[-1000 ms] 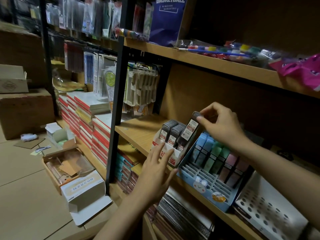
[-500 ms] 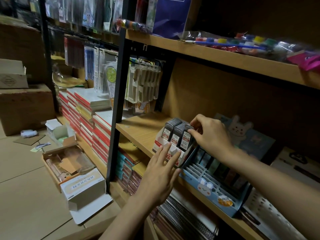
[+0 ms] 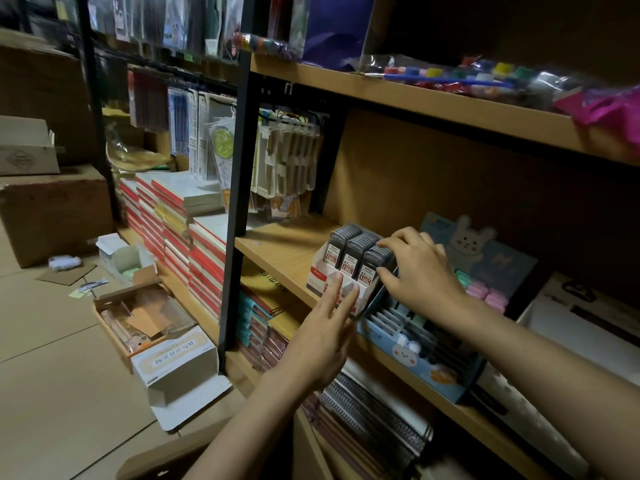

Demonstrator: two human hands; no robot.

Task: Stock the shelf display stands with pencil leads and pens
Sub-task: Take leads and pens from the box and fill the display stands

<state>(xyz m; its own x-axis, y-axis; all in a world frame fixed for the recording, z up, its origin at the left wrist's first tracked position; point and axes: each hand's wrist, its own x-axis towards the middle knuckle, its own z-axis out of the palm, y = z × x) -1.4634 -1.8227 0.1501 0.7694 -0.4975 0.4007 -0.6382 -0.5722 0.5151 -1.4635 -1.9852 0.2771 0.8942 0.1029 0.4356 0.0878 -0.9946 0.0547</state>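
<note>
**Lead cases seated in the white stand**

The pencil lead cases (image 3: 367, 261) stand in three rows in the white display stand (image 3: 325, 282) on the wooden shelf (image 3: 277, 251). Dark, slim, with white-and-red labels, they look light, rigid and smooth; best pinched by the narrow sides near the top. The right hand (image 3: 419, 271) curls over the rightmost row, fingertips pinching it. The left hand (image 3: 322, 337), fingers straight, presses the stand's front
</note>
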